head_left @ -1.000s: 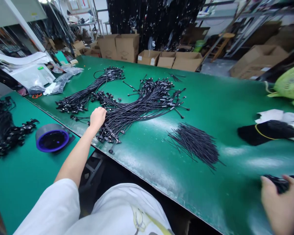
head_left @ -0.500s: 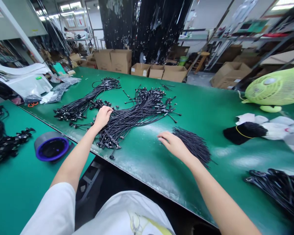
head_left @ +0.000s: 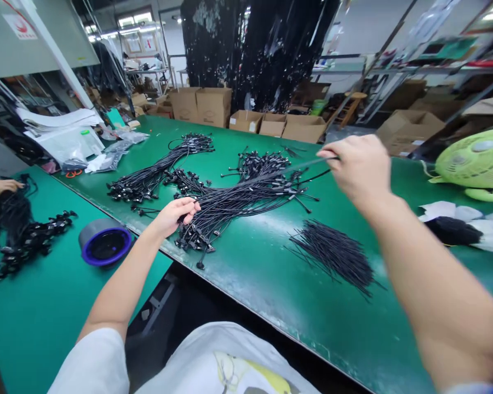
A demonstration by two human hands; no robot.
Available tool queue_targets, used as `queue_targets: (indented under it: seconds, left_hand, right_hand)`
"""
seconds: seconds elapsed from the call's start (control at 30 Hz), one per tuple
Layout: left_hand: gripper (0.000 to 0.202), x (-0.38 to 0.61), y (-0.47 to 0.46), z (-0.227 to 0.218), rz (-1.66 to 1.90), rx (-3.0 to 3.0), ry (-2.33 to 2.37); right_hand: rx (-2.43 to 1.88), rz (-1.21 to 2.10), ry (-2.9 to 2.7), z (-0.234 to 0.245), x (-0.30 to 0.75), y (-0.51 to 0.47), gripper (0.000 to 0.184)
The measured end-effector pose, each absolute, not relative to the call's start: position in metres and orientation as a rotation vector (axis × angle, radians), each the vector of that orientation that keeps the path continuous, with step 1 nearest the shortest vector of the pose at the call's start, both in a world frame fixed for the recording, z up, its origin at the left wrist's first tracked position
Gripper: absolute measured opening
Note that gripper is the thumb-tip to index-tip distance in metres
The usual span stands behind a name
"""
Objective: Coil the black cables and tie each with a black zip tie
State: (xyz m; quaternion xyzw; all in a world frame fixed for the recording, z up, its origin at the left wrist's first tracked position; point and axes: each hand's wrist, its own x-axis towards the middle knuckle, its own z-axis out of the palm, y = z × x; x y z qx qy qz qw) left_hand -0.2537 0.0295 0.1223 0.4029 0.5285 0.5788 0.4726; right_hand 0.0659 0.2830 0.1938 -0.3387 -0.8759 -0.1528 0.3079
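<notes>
My left hand point(head_left: 176, 216) is closed on one end of a black cable, at the near left of a large pile of black cables point(head_left: 234, 202). My right hand point(head_left: 359, 164) is raised past the pile's right end, fingers closed on the same cable point(head_left: 302, 166), which stretches blurred between both hands above the pile. Small connectors show on the pile's ends. Below my right hand, a bundle of thin black strips, like cable ties point(head_left: 332, 254), lies on the green table point(head_left: 263, 284).
A second cable bundle point(head_left: 160, 167) lies farther left. On the left table are a purple-rimmed round container point(head_left: 107, 246), more cables point(head_left: 33, 241) and another person's hand point(head_left: 2, 187). A green fan point(head_left: 476, 158) and a wrapped black bundle point(head_left: 454, 231) are at right. Cardboard boxes point(head_left: 213, 106) stand behind.
My right hand has risen from beside the thin strips, up and to the right, with a cable drawn out. My left hand has turned and closed. Another person's hand has appeared at left.
</notes>
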Motion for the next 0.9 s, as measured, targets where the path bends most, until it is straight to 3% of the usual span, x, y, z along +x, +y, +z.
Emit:
queue_targets:
  seconds: [0.1, 0.3, 0.4, 0.5, 0.63, 0.8, 0.9]
  left_hand:
    - [0.024, -0.258, 0.028, 0.106, 1.547, 0.742, 1.095]
    - [0.026, -0.213, 0.047, 0.090, 1.430, 0.712, 1.066]
    - [0.027, -0.174, 0.053, 0.090, 1.331, 0.895, 1.107]
    - [0.021, -0.132, 0.052, 0.089, 1.285, 1.348, 1.308]
    - [0.017, -0.096, 0.042, 0.084, 1.111, 1.735, 1.563]
    - [0.026, -0.102, 0.025, 0.090, 0.816, 1.506, 1.206]
    - [0.037, -0.127, 0.011, 0.104, 0.889, 1.058, 0.930]
  right_hand:
    - [-0.928, -0.454, -2.387, 0.168, 0.108, 0.290, 0.057]
    - [-0.995, -0.537, -2.764, 0.111, 0.137, 0.246, 0.030]
    - [-1.001, -0.263, -2.932, 0.110, 0.129, 0.206, 0.020]
    - [-0.745, 0.044, -3.090, 0.116, 0.112, 0.163, 0.020]
    - [-0.517, 0.140, -3.022, 0.128, 0.092, 0.133, 0.021]
    - [-0.488, 0.538, -2.888, 0.134, 0.099, 0.152, 0.023]
    - [-0.504, 0.866, -2.771, 0.125, 0.120, 0.172, 0.029]
